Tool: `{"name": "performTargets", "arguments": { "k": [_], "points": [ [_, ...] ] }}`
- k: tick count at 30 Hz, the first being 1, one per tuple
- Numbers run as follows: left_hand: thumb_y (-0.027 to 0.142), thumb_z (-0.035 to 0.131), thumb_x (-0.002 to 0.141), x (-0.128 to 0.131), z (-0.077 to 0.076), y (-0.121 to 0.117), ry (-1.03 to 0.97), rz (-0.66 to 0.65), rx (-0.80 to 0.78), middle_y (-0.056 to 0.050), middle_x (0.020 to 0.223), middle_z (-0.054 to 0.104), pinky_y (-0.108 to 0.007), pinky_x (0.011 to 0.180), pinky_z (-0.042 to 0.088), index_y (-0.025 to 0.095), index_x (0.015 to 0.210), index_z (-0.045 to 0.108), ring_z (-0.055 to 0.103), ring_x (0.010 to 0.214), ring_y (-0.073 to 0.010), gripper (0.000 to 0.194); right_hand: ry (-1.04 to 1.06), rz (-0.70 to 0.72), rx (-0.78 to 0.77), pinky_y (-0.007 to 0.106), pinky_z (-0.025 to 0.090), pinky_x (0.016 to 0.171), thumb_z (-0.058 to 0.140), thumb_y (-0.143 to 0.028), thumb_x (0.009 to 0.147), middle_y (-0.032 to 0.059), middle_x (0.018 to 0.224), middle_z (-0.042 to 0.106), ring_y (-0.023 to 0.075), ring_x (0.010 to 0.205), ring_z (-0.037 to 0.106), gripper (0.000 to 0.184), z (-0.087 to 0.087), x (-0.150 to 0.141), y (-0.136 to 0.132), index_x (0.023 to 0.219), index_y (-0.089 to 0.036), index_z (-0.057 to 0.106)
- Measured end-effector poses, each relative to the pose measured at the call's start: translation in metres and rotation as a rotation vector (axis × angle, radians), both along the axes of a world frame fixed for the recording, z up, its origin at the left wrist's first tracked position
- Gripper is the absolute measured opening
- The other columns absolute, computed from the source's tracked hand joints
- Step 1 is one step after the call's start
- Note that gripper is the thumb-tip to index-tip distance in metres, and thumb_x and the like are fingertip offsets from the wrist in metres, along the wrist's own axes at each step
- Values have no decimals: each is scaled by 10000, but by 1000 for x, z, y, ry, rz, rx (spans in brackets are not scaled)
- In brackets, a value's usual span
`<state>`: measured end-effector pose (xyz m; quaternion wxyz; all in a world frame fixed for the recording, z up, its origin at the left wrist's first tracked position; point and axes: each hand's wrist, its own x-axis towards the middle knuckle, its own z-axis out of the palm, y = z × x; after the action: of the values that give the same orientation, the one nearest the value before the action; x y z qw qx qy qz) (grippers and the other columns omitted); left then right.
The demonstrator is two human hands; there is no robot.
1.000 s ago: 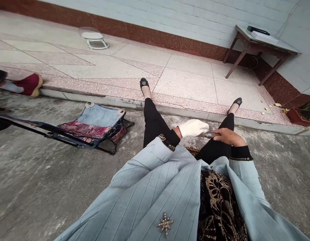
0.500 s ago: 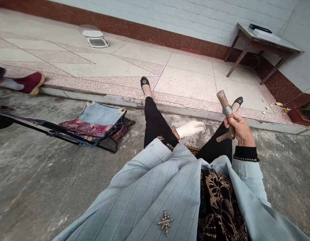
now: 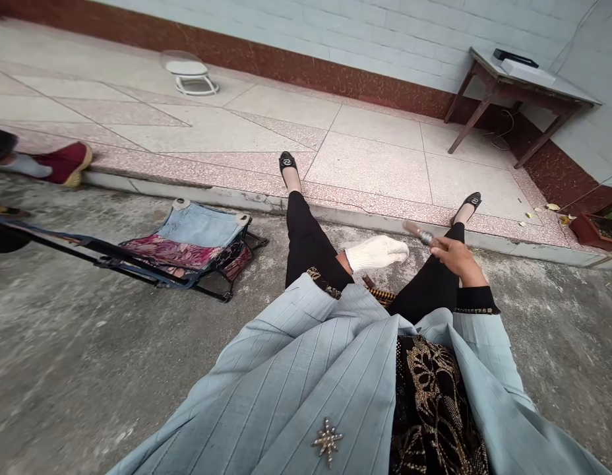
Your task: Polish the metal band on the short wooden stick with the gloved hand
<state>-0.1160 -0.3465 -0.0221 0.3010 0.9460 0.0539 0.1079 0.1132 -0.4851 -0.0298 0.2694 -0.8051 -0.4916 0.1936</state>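
Within right hand (image 3: 457, 257), wire-bound tool (image 3: 423, 236); long axis slanting forward-left.

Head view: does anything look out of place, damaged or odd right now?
Mildly, yes. The left hand wears a white glove, but the right hand, holding a silver-banded tool, is bare: mismatched. The step's front edge looks chipped, and stray yellowish leaves lie near the planter.
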Motion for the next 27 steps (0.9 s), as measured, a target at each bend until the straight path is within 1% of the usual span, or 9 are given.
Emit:
{"name": "performTargets", "arguments": {
  "k": [3, 6, 8, 12, 16, 19, 21, 23, 27],
  "points": [
    [314, 462, 910, 3, 2, 6, -41, 34, 5, -3, 835, 674, -241, 685, 384, 192, 937, 679, 586, 754, -149, 251, 34, 231, -198, 312, 454, 702, 651, -328, 774, 54, 875, 713, 197, 726, 590, 397, 6, -6, -6, 1150, -225, 725],
    [307, 444, 909, 7, 3, 12, -106, 118, -176, 18, 835, 669, -234, 707, 401, 187, 958, 665, 580, 741, -128, 256, 283, 470, -263, 301, 472, 692, 679, -357, 780, 22, 848, 692, 172, 723, 573, 472, 18, -13, -13, 1233, -226, 686],
    [315, 440, 909, 9, 2, 14, -137, 134, -293, 14, 841, 668, -237, 738, 415, 172, 935, 661, 582, 754, -124, 264, 452, 514, -237, 287, 478, 647, 702, -384, 773, 4, 822, 665, 149, 684, 549, 542, 27, -17, -19, 1289, -228, 644],
    [329, 487, 888, 12, -4, 11, -121, 86, -461, -13, 819, 654, -240, 732, 427, 146, 891, 654, 574, 754, -124, 247, 631, 409, -26, 259, 465, 570, 751, -360, 745, 1, 784, 621, 125, 645, 515, 567, 42, -26, -25, 1277, -198, 642],
    [349, 427, 908, 10, -16, 9, -79, 126, -518, 7, 666, 568, -225, 581, 383, 146, 825, 623, 476, 574, -98, 294, 754, 257, 331, 232, 421, 532, 731, -352, 769, -9, 734, 584, 109, 614, 483, 426, 48, -34, -17, 1157, -189, 672],
    [376, 435, 899, 7, -24, 13, -60, 182, -534, 30, 629, 516, -217, 551, 357, 156, 839, 612, 450, 549, -96, 289, 765, 108, 539, 233, 407, 543, 714, -358, 773, -9, 718, 586, 99, 586, 476, 320, 48, -35, -5, 1039, -182, 681],
    [378, 458, 891, 5, -25, 16, -82, 176, -503, 28, 658, 535, -214, 572, 356, 157, 831, 616, 462, 581, -96, 279, 729, 12, 578, 239, 402, 542, 716, -364, 752, -11, 692, 577, 100, 570, 474, 296, 46, -31, 4, 976, -175, 679],
    [371, 449, 900, 4, -22, 17, -100, 111, -490, 18, 711, 577, -213, 585, 355, 155, 825, 625, 466, 600, -92, 289, 655, -70, 581, 251, 402, 539, 711, -379, 724, -13, 672, 568, 108, 558, 469, 329, 40, -25, 11, 974, -168, 673],
    [358, 437, 916, 1, -3, 9, -71, -53, -422, -5, 830, 649, -219, 650, 394, 160, 865, 662, 526, 672, -105, 303, 408, -167, 480, 278, 413, 543, 663, -422, 710, -4, 671, 580, 136, 548, 477, 500, 22, -11, 19, 1119, -134, 654]
  ]
}}
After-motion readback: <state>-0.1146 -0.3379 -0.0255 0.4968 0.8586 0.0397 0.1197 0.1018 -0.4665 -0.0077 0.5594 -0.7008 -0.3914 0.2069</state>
